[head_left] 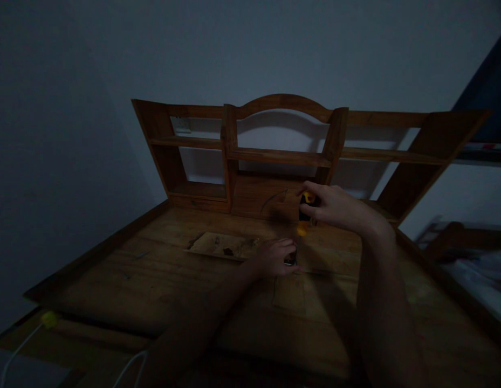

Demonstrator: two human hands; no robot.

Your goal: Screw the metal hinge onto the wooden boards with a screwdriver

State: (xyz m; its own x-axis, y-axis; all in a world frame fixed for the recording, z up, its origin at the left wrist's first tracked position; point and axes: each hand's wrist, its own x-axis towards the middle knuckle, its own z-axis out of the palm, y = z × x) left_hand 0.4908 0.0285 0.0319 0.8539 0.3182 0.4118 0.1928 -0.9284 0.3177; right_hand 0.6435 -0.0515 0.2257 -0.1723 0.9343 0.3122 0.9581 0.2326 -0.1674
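My right hand (335, 203) grips the yellow and black handle of a screwdriver (302, 229), fingers closed around its top. The tool stands nearly upright, and its thin shaft points down toward my left hand (272, 256). My left fingers pinch a small dark piece with a shiny edge (290, 262) close to the wooden desktop (173, 280). What that piece is I cannot make out in the dim light, and whether the screwdriver's tip touches it is hidden. Just below my left hand lies a flat, thin rectangular piece (289, 293).
A worn, light strip (210, 243) with dark patches lies left of my hands. Behind them rises a wooden shelf unit (280, 156) against the wall. A yellow object (50, 319) with a white cord is at the lower left. Small thin bits (142, 255) lie on the desktop's left side.
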